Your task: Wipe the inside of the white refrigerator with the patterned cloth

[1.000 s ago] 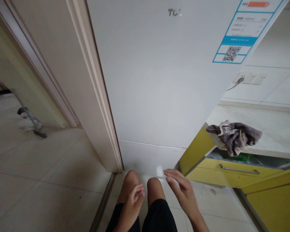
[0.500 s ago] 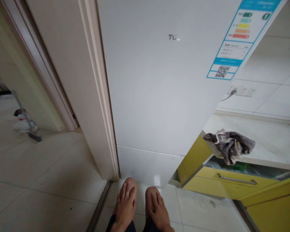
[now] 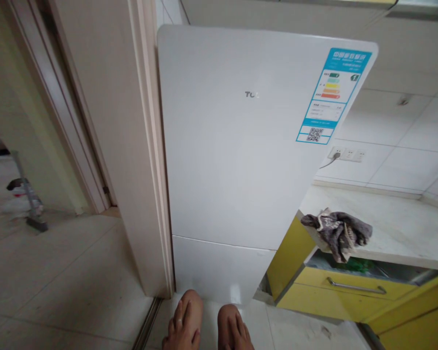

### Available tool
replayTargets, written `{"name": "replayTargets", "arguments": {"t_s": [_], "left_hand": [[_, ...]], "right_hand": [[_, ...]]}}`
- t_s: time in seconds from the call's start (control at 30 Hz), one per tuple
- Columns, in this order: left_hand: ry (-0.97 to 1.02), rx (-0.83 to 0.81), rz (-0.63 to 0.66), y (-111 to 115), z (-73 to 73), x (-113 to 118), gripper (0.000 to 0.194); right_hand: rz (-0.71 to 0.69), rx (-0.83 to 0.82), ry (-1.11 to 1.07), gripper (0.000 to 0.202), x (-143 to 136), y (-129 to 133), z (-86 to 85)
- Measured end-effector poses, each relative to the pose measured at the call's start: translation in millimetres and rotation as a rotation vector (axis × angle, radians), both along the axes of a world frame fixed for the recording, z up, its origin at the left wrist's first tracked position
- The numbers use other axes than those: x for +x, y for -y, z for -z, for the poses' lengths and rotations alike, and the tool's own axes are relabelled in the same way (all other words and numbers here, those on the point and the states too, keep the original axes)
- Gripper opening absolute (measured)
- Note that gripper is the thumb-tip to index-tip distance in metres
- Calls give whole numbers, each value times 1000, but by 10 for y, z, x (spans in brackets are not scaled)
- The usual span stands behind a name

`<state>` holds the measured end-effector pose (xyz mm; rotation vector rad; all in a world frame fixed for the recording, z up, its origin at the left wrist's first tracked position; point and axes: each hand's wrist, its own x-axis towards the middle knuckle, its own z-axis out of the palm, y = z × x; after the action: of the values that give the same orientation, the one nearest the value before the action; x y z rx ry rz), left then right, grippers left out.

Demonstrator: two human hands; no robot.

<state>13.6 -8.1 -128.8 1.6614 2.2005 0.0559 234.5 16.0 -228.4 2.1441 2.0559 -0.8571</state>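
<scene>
Hands, two in all, rest on two bare knees: left hand (image 3: 180, 333) with one ring (image 3: 179, 320) on left knee (image 3: 193, 300), right hand (image 3: 240, 335) on right knee (image 3: 227, 313). Both lie open, gripping no object. No handling appears under way; what is done or left cannot be judged. Beyond the knees stands one white TCL refrigerator (image 3: 233, 165), two front panels shut, one energy label (image 3: 324, 102) at upper right. At right, one crumpled gray cloth (image 3: 341, 233) lies on the near edge of a pale countertop (image 3: 397, 233), above one drawer handle (image 3: 357, 287). Farther back, one plug (image 3: 336, 156) fills one of three wall sockets (image 3: 349, 154). Far left, one apparent broom (image 3: 37, 224) stands beside plastic bagging (image 3: 14, 205).
</scene>
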Motion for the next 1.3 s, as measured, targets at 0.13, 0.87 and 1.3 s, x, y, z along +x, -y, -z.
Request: {"name": "replayTargets", "arguments": {"t_s": [0.13, 0.87, 1.3], "left_hand": [[-16, 0, -21, -18, 76, -27, 73], [106, -3, -19, 33, -3, -132, 75], [109, -12, 23, 20, -8, -183, 72]], "right_hand": [[-1, 15, 13, 85, -6, -28, 63], [4, 79, -182, 92, 162, -4, 65], [27, 73, -205, 86, 117, 108, -153]]}}
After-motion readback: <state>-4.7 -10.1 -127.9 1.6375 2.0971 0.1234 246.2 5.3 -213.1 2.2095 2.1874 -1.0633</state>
